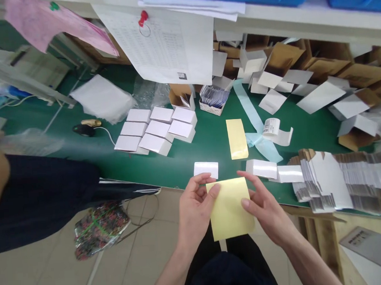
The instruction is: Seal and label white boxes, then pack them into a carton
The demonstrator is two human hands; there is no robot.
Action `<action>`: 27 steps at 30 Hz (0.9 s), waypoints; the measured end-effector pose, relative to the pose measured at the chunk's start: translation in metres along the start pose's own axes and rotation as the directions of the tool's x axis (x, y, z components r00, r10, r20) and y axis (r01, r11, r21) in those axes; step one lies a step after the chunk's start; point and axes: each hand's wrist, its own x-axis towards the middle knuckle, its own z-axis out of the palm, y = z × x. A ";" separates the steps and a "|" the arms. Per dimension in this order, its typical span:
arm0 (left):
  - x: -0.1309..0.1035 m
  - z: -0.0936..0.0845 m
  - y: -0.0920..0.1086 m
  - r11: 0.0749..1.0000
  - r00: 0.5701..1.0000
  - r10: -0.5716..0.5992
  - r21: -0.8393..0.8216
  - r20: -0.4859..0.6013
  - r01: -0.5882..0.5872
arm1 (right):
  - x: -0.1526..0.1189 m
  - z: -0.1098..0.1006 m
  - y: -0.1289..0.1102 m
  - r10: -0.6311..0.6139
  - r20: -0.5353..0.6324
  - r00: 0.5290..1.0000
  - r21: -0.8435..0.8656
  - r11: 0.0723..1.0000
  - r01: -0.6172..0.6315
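In front of my lap, a pale yellow paper sheet (231, 211) is held between my two hands. My left hand (197, 202) pinches its upper left edge, thumb on the face and fingers curled behind. At the right edge, my right hand (265, 211) has its thumb on the sheet; the index finger stretches out past the top corner. Just beyond the hands, a small white box (206, 170) lies by the table's front edge. Another yellow strip (237, 138) lies flat further back. White boxes (261, 168) sit close to the right fingertips.
Rows of white boxes (157, 129) stand left of centre. A label roll (271, 126), light blue ribbon (249, 108) and a small packet-filled box (214, 99) lie behind. Flattened cartons (328, 179) are stacked at right. A co-worker's dark sleeve (45, 194) is at left.
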 end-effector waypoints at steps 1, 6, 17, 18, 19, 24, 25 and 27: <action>-0.006 -0.002 -0.002 1.000 1.000 -0.001 0.026 -0.003 0.001 | -0.007 0.001 0.003 0.004 0.040 0.999 -0.043 0.999 -0.003; -0.035 -0.017 -0.007 0.776 0.913 0.408 0.535 -0.021 -0.335 | -0.023 0.006 0.021 -0.039 -0.034 0.999 -0.124 0.992 0.035; -0.051 -0.060 -0.010 0.760 0.926 0.340 0.532 0.163 -0.373 | -0.022 0.029 0.060 -0.107 -0.127 0.986 -0.201 0.976 0.080; -0.049 -0.065 -0.013 0.786 0.929 0.334 0.497 0.158 -0.367 | -0.019 0.031 0.064 -0.107 -0.125 0.986 -0.272 0.960 0.070; -0.048 -0.070 -0.016 0.803 0.931 0.329 0.473 0.156 -0.363 | -0.015 0.032 0.069 -0.113 -0.129 0.985 -0.343 0.937 0.063; -0.038 -0.098 -0.029 0.770 0.934 0.306 0.529 0.181 -0.355 | 0.001 0.045 0.091 -0.223 -0.214 0.951 -0.590 0.805 0.056; -0.036 -0.103 -0.031 0.737 0.927 0.324 0.565 0.189 -0.372 | 0.004 0.047 0.096 -0.246 -0.221 0.944 -0.621 0.781 0.058; -0.029 -0.113 -0.036 0.640 0.897 0.384 0.637 0.220 -0.430 | 0.007 0.051 0.105 -0.282 -0.231 0.931 -0.663 0.746 0.061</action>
